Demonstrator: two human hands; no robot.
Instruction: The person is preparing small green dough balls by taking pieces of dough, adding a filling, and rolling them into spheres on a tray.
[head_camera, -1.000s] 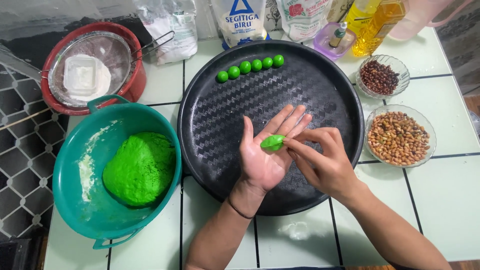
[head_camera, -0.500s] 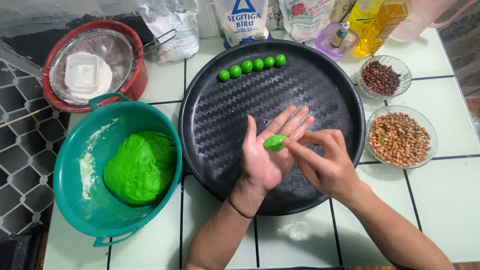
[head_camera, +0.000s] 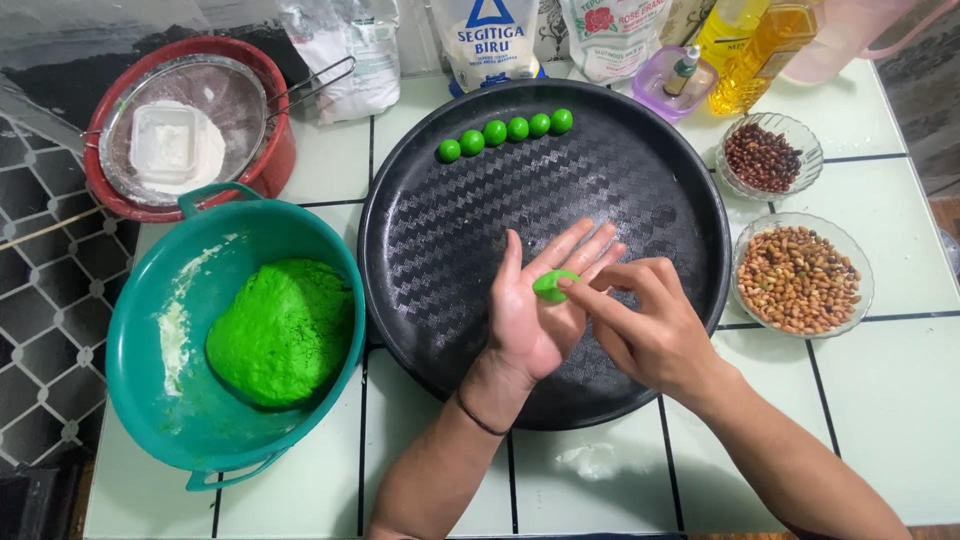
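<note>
Flattened a little further since a second ago: the small green dough piece (head_camera: 553, 285), earlier a rounder lump on the fingers, now lying as a shallow oval at the base of the left fingers. Pressed from the right by the fingertips (head_camera: 572, 287) of the right hand (head_camera: 650, 335), index and thumb pinched lightly against its edge (more a pressing touch than a full grip). Cupped beneath by the left hand (head_camera: 535, 315), palm up, fingers spread and open, carrying the piece rather than closing on it. Hardly shifted otherwise, both hands hovering over the near right part of the round black tray (head_camera: 440, 250). Judging by that, shaping of this piece well under way but not finished.

Lined up at the tray's far rim, five green balls (head_camera: 505, 132), touching one another, unchanged. Left of the tray, just beside it, a teal bowl (head_camera: 150, 330) holding the big green dough mass (head_camera: 285, 335). Behind that, a red bowl (head_camera: 270, 160) with a sieve (head_camera: 230, 95) of white flour. Right of the tray, two glass dishes: peanuts (head_camera: 800, 278) nearer, dark beans (head_camera: 762, 157) farther. All on the white tiled bench (head_camera: 880, 400), bags and oil bottles (head_camera: 745, 45) along the back.
</note>
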